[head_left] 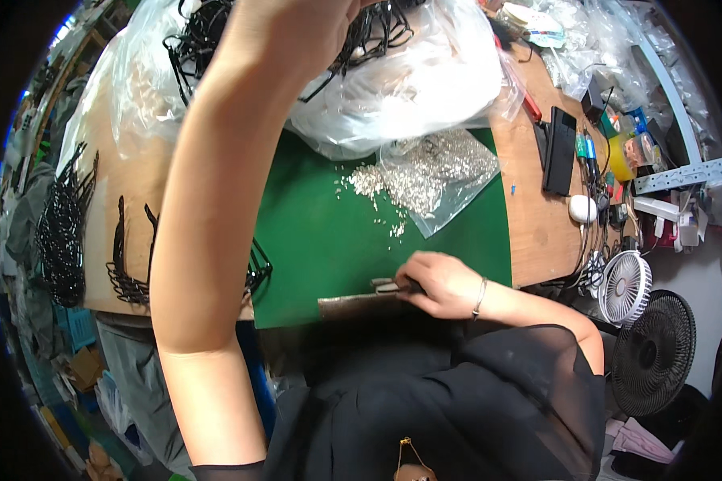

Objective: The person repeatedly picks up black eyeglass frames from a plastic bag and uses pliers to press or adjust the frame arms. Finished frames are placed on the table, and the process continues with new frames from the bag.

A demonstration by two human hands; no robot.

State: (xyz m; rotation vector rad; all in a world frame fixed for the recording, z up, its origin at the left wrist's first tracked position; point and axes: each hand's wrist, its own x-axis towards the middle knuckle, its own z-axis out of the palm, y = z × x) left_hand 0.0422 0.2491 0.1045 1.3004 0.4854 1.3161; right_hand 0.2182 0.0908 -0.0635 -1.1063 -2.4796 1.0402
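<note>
My left arm stretches far forward over the table. My left hand [313, 28] is at the top edge of the view, by a tangle of black cords or straps [204, 36] on a white plastic bag [409, 92]; its fingers are mostly cut off. At the front edge of the green mat [313, 232], my right hand [437, 282] is closed, with a dark object partly showing at its fingertips. Beside those fingers lie small metal pieces [383, 284] and a flat metal strip [349, 307]. Ahead of it, small silvery pieces [369, 181] spill from a clear bag [449, 164].
More black strands [62, 228] hang at the left table edge. On the right are a black phone [560, 152], a white earphone case [582, 209], cables and screwdrivers [590, 152]. A white fan [624, 287] and a black fan [654, 353] stand beyond the right edge.
</note>
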